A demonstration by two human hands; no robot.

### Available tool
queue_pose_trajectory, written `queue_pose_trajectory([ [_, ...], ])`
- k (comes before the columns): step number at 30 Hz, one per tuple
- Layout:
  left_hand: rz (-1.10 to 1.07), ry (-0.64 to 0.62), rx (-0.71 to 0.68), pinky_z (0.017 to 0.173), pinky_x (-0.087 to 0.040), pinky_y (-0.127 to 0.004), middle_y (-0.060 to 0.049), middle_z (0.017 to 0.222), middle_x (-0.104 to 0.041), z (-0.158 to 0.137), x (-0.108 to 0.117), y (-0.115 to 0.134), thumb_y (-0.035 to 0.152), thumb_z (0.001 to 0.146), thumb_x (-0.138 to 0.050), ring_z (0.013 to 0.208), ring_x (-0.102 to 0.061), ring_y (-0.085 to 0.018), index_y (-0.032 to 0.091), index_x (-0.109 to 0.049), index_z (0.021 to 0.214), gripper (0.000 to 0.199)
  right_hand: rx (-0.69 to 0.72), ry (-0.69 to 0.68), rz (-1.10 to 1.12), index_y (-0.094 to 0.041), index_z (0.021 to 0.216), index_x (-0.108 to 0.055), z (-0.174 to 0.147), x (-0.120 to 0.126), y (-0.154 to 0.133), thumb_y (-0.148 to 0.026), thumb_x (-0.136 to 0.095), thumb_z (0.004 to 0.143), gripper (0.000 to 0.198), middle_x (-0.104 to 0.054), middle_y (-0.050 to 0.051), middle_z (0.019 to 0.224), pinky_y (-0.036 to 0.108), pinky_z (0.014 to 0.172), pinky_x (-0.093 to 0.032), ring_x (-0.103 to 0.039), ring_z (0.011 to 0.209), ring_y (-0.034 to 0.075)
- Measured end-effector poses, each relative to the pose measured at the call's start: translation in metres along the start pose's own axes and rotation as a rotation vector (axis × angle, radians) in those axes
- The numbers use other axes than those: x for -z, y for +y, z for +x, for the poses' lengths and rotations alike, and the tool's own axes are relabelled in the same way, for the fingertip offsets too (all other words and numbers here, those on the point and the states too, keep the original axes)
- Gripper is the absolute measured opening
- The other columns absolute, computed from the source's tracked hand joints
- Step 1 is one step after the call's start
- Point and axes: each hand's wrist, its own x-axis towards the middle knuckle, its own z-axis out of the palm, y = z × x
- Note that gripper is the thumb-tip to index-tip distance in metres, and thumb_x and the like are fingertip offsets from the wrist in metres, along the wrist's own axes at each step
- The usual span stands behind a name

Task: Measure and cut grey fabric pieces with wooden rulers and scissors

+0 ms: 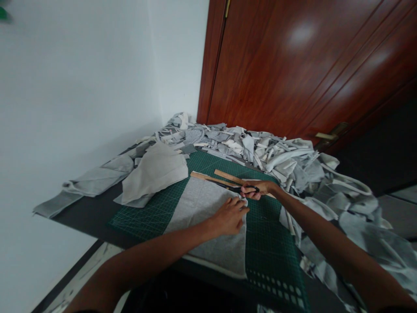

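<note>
A grey piece of cloth (202, 208) lies flat on the green cutting mat (267, 243), its near edge reaching the table's front. My left hand (230, 215) rests on this cloth near its right edge, fingers spread and nothing seen in them. My right hand (256, 190) grips black-handled scissors (233, 188), whose blades point left along the far edge of the cloth. Just beyond the blades is a wooden strip (199, 175). A second wooden strip (226, 175) runs behind the scissors and partly under my right hand.
Folded pale cloth pieces (156, 167) overlap the mat's left side. Heaped grey and white scraps (247, 145) line the far edge and spill down the right side. A white wall (81, 87) stands at the left, a brown wooden door (276, 65) behind the table.
</note>
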Motion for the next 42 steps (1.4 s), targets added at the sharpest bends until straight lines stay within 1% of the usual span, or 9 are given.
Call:
queue_pose_trajectory([
  [5,0.012,0.013,-0.006,0.111,-0.040,-0.046,-0.011,0.146,-0.056,-0.001,-0.003,0.000,0.023,0.094,-0.056,0.132,-0.048,-0.031,0.017,-0.059,0.133,0.039,0.017,0.004,-0.005,-0.019,0.086,-0.053,0.002,0.001,0.004,-0.061,-0.072,0.089,0.046,-0.030,-0.014,0.052,0.013,0.031,-0.018,-0.015,0.036,0.002],
  [8,0.014,0.020,-0.008,0.112,-0.039,-0.046,-0.011,0.146,-0.056,-0.001,-0.004,-0.001,0.023,0.094,-0.055,0.133,-0.048,-0.031,0.017,-0.059,0.133,0.039,0.020,-0.003,0.007,-0.018,0.087,-0.054,0.003,0.003,0.006,-0.060,-0.073,0.088,0.046,-0.030,-0.015,0.052,0.012,0.031,-0.018,-0.015,0.036,0.002],
  [15,0.020,0.010,-0.019,0.113,-0.038,-0.047,-0.012,0.148,-0.055,0.000,-0.004,-0.001,0.024,0.095,-0.055,0.136,-0.046,-0.031,0.016,-0.058,0.133,0.039,-0.026,-0.002,0.055,-0.020,0.084,-0.049,0.006,0.005,0.009,-0.055,-0.078,0.085,0.045,-0.029,-0.015,0.051,0.011,0.029,-0.017,-0.012,0.035,0.002],
  [18,0.017,0.009,-0.022,0.114,-0.038,-0.046,-0.013,0.147,-0.056,0.000,-0.002,-0.001,0.023,0.095,-0.055,0.136,-0.047,-0.030,0.015,-0.059,0.132,0.038,-0.026,-0.006,0.063,-0.019,0.084,-0.051,0.006,0.005,0.006,-0.055,-0.077,0.086,0.045,-0.029,-0.015,0.050,0.011,0.029,-0.018,-0.015,0.035,0.002],
  [24,-0.010,-0.008,-0.007,0.112,-0.039,-0.048,-0.012,0.148,-0.055,0.000,-0.001,-0.001,0.022,0.093,-0.056,0.135,-0.047,-0.031,0.016,-0.059,0.133,0.040,-0.033,0.030,0.016,-0.017,0.090,-0.055,0.003,0.003,-0.001,-0.066,-0.071,0.088,0.051,-0.031,-0.014,0.052,0.012,0.030,-0.022,-0.018,0.036,0.002],
  [28,-0.003,-0.009,0.002,0.113,-0.039,-0.049,-0.013,0.146,-0.055,0.000,-0.001,0.000,0.022,0.093,-0.056,0.137,-0.046,-0.032,0.017,-0.060,0.132,0.039,-0.036,0.036,0.004,-0.017,0.091,-0.056,0.005,0.000,-0.004,-0.065,-0.071,0.089,0.050,-0.032,-0.014,0.053,0.012,0.032,-0.021,-0.018,0.036,0.002],
  [32,-0.010,-0.012,0.003,0.114,-0.039,-0.048,-0.013,0.146,-0.055,0.000,-0.001,0.000,0.023,0.093,-0.057,0.138,-0.045,-0.032,0.015,-0.060,0.132,0.040,-0.039,0.044,-0.009,-0.015,0.089,-0.056,0.010,-0.004,-0.011,-0.059,-0.072,0.089,0.047,-0.030,-0.014,0.052,0.014,0.032,-0.019,-0.019,0.037,0.002],
  [35,-0.009,-0.016,0.007,0.115,-0.038,-0.049,-0.013,0.147,-0.055,0.000,0.001,0.001,0.024,0.094,-0.056,0.139,-0.044,-0.032,0.015,-0.059,0.134,0.040,-0.049,0.046,-0.009,-0.015,0.090,-0.056,0.015,-0.006,-0.017,-0.056,-0.070,0.092,0.044,-0.031,-0.013,0.053,0.014,0.034,-0.019,-0.020,0.039,0.003],
  [42,-0.012,-0.028,0.020,0.116,-0.038,-0.049,-0.012,0.148,-0.054,-0.001,0.002,0.002,0.022,0.094,-0.056,0.139,-0.043,-0.031,0.017,-0.058,0.136,0.042,-0.041,0.016,0.004,-0.017,0.091,-0.055,0.024,-0.003,-0.020,-0.062,-0.070,0.089,0.048,-0.030,-0.012,0.056,0.013,0.032,-0.020,-0.020,0.038,0.003],
])
